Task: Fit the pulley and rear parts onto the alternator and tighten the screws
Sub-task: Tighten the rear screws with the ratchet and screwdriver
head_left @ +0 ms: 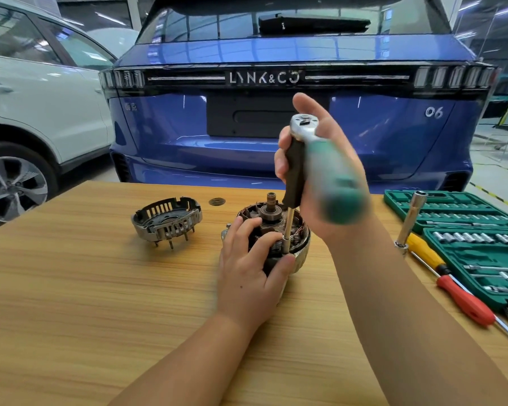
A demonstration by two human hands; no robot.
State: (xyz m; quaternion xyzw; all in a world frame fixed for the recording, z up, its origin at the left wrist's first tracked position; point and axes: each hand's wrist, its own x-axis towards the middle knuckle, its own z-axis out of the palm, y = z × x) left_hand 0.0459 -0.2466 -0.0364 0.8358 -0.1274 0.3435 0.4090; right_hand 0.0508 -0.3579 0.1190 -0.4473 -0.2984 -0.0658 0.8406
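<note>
Alternator (pixel 301 230): stands on the wooden table (pixel 100 288), about centre, rear end up; copper windings, bearing and shaft stub (pixel 272 200) exposed on top.
Left hand (pixel 252 276): wrapped over the near side of the alternator body, fingers curled on its top edge, thumb against the rim; index fingertip just beside the socket.
Right hand (pixel 326 177): clenched round a ratchet wrench (pixel 323 159), above and right of the alternator; silver ratchet head at top, green handle end blurred.
Extension and socket (pixel 288 230): black driver piece and a silver bar drop from the ratchet, near upright, socket tip seated at the alternator's near-right rim. What it sits on is hidden.
Rear housing (pixel 167 221): slotted metal shell, lies apart on the table, left of the alternator, studs pointing down.
Socket set case (pixel 458 218): green, open, at the table's right edge, sockets in rows.
T-bar socket driver (pixel 411 221): leans against the case.
Screwdrivers: yellow-handled one (pixel 425 250) and red-handled one (pixel 467 300) lie just beside the case.
Background: blue Lynk & Co car tail (pixel 276 112) behind the table, white car (pixel 41 98) to the left.
</note>
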